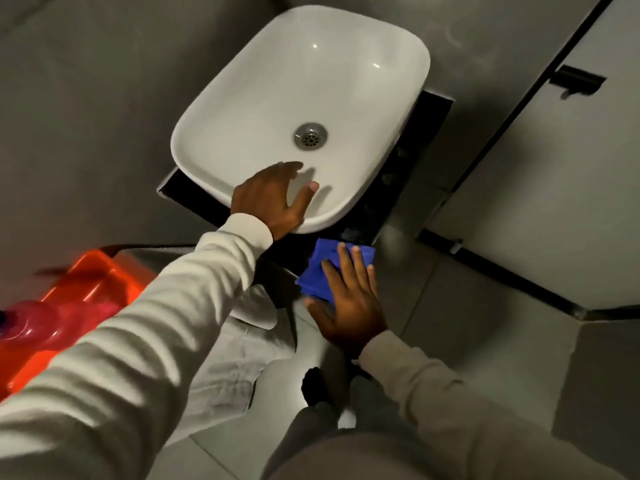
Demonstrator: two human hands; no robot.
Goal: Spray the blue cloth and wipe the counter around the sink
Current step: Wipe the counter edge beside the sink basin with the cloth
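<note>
A white basin sink point(277, 81) sits on a small black counter point(426, 133), seen from above. My left hand point(277, 199) rests on the sink's near rim with its fingers spread and nothing in it. My right hand point(349, 299) lies flat on the folded blue cloth point(318, 275), pressing it onto the counter's near corner just below the sink. A pinkish spray bottle point(38, 323) shows blurred at the far left, apart from both hands.
An orange-red bucket point(86, 282) stands on the floor at the left, beside the spray bottle. A grey partition with a black edge and hinge point(575, 81) runs along the right. Grey floor tiles point(485, 306) lie below the counter. My legs and shoe are beneath me.
</note>
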